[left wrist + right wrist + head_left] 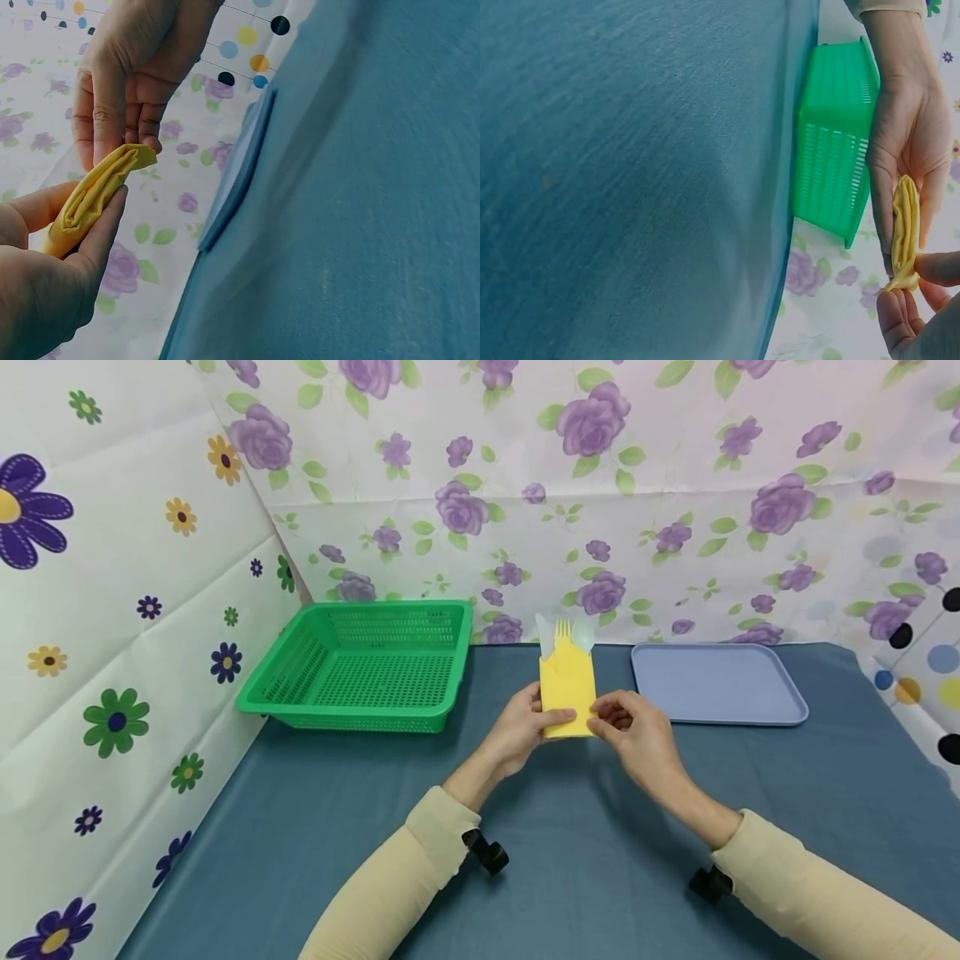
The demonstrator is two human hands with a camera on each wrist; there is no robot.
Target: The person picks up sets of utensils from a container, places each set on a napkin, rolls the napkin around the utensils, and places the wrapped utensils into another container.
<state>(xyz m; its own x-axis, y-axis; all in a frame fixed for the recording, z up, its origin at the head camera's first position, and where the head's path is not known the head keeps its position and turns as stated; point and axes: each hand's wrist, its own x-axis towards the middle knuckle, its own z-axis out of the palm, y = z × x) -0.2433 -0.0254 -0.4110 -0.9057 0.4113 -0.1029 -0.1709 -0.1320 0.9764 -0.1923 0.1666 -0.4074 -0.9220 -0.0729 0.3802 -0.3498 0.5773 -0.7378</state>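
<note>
A folded yellow napkin is held upright above the table, with a pale knife, a yellow fork and a pale spoon sticking out of its top. My left hand grips the napkin from its left side, thumb across the front. With thumb and fingertips, my right hand pinches its lower right edge. Seen from below in the left wrist view, the napkin shows several folded layers. The right wrist view also shows the napkin between both hands.
A green plastic basket stands at the back left of the blue-covered table. At the back right lies a blue-grey tray. Flower-printed sheets rise behind and to the left.
</note>
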